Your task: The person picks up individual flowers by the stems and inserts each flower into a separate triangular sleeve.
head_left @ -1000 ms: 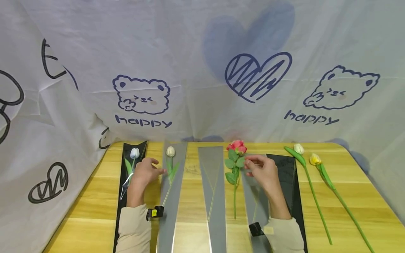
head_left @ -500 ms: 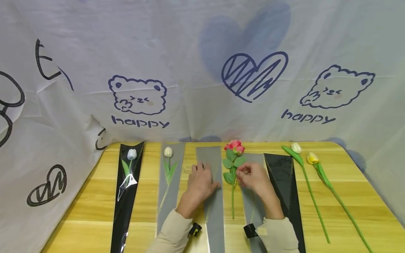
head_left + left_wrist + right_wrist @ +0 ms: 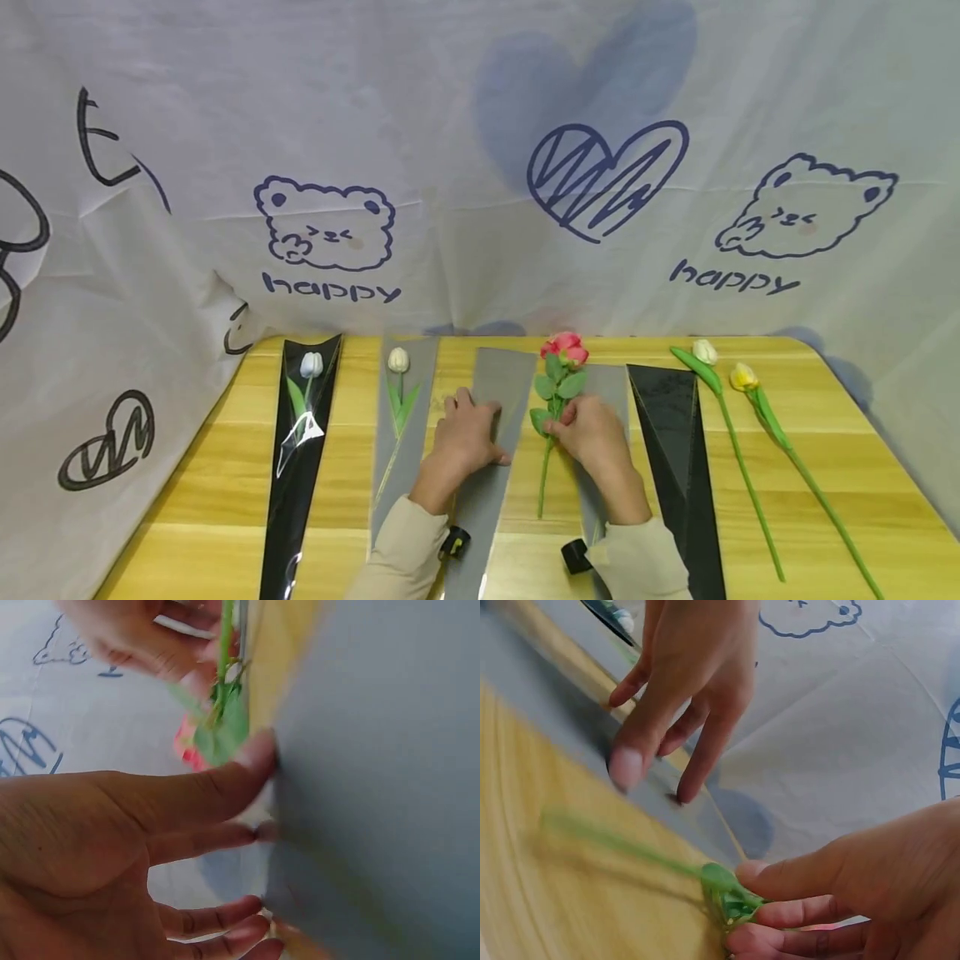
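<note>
You have just slanted the middle grey sleeve (image 3: 480, 500), its lower end now further toward the left of the frame. Your right hand (image 3: 592, 429) sits lower on the pink rose (image 3: 555, 368), pinching its stem just right of the frame's centre. Your left hand (image 3: 465, 433) has thumb and fingers spread over the sleeve (the left-wrist view is blurred, so how firmly they touch is hard to say). I'd judge you're handling both together now, the rose outside the sleeve, beside it.

Pale cloth (image 3: 465, 167) behind wood-grained table (image 3: 202, 533)
</note>
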Action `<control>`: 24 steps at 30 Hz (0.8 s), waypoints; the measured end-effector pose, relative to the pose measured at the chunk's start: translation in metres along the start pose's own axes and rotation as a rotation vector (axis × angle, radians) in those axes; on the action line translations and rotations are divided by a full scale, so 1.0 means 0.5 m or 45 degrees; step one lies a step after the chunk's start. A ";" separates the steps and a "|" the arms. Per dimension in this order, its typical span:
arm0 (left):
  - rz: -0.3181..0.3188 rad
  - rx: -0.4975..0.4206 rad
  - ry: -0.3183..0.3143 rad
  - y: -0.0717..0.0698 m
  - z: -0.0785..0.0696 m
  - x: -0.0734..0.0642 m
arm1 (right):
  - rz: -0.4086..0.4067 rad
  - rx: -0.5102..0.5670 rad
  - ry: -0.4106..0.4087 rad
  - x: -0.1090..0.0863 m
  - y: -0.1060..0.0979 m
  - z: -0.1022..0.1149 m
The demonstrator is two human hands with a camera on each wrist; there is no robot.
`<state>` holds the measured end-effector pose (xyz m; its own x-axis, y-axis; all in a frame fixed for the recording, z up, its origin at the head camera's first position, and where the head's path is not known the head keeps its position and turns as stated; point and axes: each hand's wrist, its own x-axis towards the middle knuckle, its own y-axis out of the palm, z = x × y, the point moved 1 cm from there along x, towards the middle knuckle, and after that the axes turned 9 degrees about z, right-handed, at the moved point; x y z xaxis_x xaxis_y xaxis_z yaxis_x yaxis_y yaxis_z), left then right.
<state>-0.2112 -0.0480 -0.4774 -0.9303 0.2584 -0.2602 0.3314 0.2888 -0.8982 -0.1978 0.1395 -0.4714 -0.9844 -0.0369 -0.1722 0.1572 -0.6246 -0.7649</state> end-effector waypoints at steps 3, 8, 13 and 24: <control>-0.004 -0.066 0.015 -0.010 0.007 -0.005 | 0.001 -0.011 0.034 -0.001 0.001 0.001; -0.058 -0.139 -0.012 -0.011 0.010 -0.004 | 0.027 -0.018 0.070 0.000 -0.002 0.000; -0.094 -0.145 -0.118 -0.008 0.010 0.004 | 0.059 -0.019 0.074 0.000 -0.005 -0.003; -0.083 -0.244 -0.004 -0.022 0.056 0.005 | 0.104 0.062 0.092 0.000 0.001 -0.012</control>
<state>-0.2215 -0.0761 -0.4780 -0.9511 0.2310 -0.2052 0.2943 0.4752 -0.8292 -0.1974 0.1440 -0.4754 -0.9599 -0.0338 -0.2783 0.2307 -0.6592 -0.7157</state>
